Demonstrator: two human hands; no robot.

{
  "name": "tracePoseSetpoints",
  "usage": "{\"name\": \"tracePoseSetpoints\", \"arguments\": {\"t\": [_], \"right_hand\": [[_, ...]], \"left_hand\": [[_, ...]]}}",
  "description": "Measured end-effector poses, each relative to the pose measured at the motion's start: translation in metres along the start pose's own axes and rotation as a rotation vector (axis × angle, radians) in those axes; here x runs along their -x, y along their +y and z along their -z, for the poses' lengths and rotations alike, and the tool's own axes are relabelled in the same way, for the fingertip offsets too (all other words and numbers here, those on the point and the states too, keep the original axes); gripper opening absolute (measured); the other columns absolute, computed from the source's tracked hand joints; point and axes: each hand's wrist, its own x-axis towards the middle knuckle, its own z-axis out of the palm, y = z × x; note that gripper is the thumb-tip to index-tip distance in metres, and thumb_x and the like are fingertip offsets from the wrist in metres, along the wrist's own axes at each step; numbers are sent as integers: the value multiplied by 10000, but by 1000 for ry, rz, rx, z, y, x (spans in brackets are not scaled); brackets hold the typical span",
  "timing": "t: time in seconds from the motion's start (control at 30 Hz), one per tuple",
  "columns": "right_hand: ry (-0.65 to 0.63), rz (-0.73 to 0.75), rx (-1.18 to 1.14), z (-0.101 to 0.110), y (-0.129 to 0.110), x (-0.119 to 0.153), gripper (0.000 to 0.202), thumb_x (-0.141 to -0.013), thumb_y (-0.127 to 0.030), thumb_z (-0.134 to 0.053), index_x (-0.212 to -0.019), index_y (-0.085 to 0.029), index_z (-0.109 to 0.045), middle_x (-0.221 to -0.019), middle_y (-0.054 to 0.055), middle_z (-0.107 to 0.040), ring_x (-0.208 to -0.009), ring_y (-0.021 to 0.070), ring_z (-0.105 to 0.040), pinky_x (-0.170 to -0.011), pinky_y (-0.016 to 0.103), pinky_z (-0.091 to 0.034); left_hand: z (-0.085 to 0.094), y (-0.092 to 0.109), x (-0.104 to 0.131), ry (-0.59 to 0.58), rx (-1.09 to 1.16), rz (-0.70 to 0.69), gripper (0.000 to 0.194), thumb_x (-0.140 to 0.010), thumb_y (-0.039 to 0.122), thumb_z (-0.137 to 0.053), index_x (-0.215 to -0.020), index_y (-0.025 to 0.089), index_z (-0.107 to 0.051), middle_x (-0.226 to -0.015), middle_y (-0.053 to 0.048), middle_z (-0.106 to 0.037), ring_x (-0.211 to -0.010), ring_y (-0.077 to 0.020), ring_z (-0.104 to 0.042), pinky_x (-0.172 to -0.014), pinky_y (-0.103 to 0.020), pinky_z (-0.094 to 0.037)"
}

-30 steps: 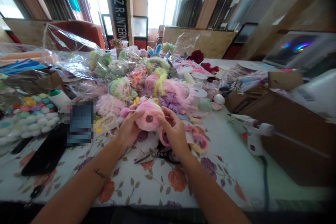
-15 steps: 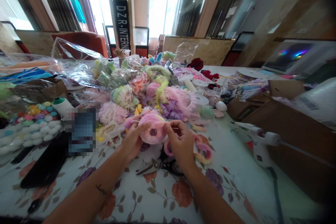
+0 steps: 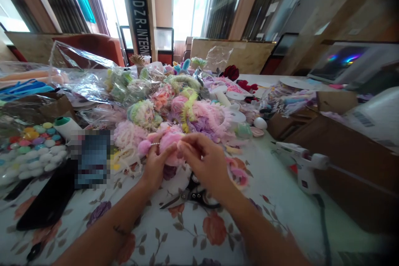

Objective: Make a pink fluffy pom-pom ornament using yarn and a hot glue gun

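Observation:
Between my hands is a pink fluffy round craft piece. My left hand is closed around its left side. A string of white pearl beads with a pink pompom sticks out past that hand. On the right side, my right hand pinches the piece with thumb and fingertips; those fingers hide much of its front. Scissors with black handles lie on the floral tablecloth below my hands. Beside my right wrist lies a loop of pink fuzzy strip.
A heap of pastel yarn and trims fills the back. At left are a bag of coloured pompoms, a thread cone, a black phone-like slab and a blurred-out screen. A white glue gun and cardboard box stand right.
My right hand has moved left, across the front of the pink fluffy piece. The piece has turned, so its dark central hole no longer shows, and the pearl beads show more. The view has shifted slightly.

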Motion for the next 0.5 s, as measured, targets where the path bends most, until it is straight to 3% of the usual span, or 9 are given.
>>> {"name": "tracePoseSetpoints", "arguments": {"t": [0.07, 0.2, 0.33, 0.5], "right_hand": [[-130, -112, -77, 8, -9, -22, 76, -823, -235, -669, -884, -190, -677, -658, -28, -646, -567, 125, -614, -527, 230, -486], [-272, -238, -189, 19, -20, -57, 111, -760, -231, -720, -844, -169, -683, -575, -61, -594, -484, 97, -568, -460, 204, -471], [-274, -279, -190, 16, -19, -74, 66, -724, -194, -727, -772, -159, -698, -532, -66, -581, -457, 76, -533, -427, 173, -428], [-251, -283, -113, 9, -7, -84, 28, -694, -136, -711, -712, -156, -702, -511, -71, -561, -441, 63, -490, -414, 165, -409]], "left_hand": [[-4, 5, 2, -35, 41, 22, 560, -767, 335, -830, -1269, 226, -608, -1192, -69, -721, -1201, -272, -653, -1026, -387, -528], [-7, 12, 3, -142, 116, 84, 421, -781, 327, -822, -1148, 208, -653, -1055, -55, -760, -1054, -251, -715, -898, -332, -579], [-4, 13, 4, -173, 149, 165, 370, -791, 336, -813, -1110, 201, -685, -1016, -46, -772, -964, -226, -730, -839, -302, -583], [-5, 17, 7, -229, 168, 243, 593, -707, 314, -866, -1252, 190, -666, -964, -57, -769, -851, -209, -722, -756, -287, -576]]}}
